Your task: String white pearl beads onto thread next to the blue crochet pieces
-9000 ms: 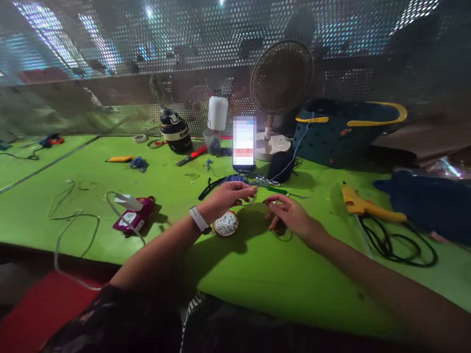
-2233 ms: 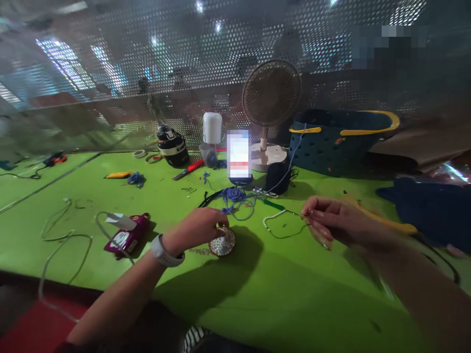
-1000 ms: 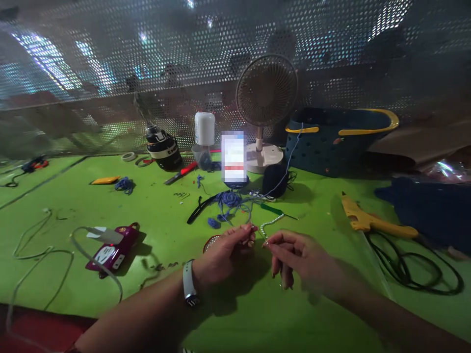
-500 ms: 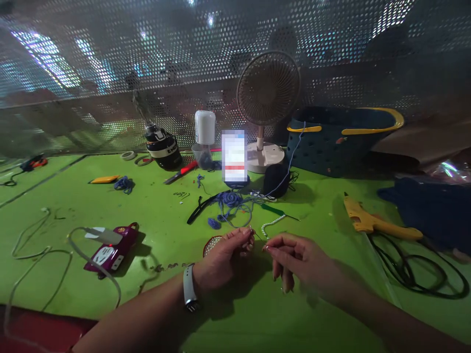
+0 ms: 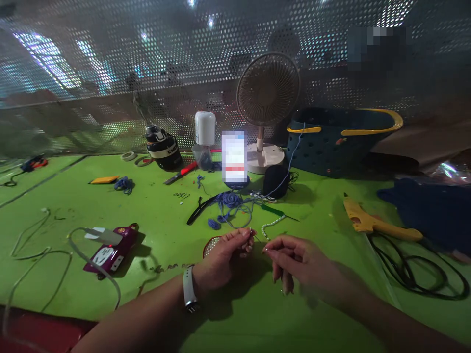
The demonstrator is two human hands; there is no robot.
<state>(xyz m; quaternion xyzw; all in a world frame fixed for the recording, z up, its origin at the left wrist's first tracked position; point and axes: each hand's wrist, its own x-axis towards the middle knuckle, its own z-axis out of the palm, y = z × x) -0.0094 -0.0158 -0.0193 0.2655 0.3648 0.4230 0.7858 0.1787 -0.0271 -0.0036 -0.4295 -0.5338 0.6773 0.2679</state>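
My left hand (image 5: pixel 230 252), with a pale-banded watch on the wrist, pinches a thin dark strand (image 5: pixel 257 239), like a needle or wire, between thumb and forefinger. Just to the right, my right hand (image 5: pixel 294 257) is closed in a pinch on something tiny and pale at the fingertips, too small to make out. The two hands are slightly apart. Beyond them lies a string of white pearl-like beads (image 5: pixel 271 225), beside a green-handled crochet hook (image 5: pixel 272 210). Partly hidden by my left hand is a red-rimmed round dish (image 5: pixel 210 244) of white beads.
Blue crocheted yarn (image 5: pixel 230 198) lies behind my hands, before a lit phone (image 5: pixel 234 157). A fan (image 5: pixel 261 157), dark basket (image 5: pixel 324 152) and black bottle (image 5: pixel 164 149) stand farther back. At right is a yellow glue gun (image 5: pixel 379 225); at left, a purple power strip (image 5: pixel 114 250).
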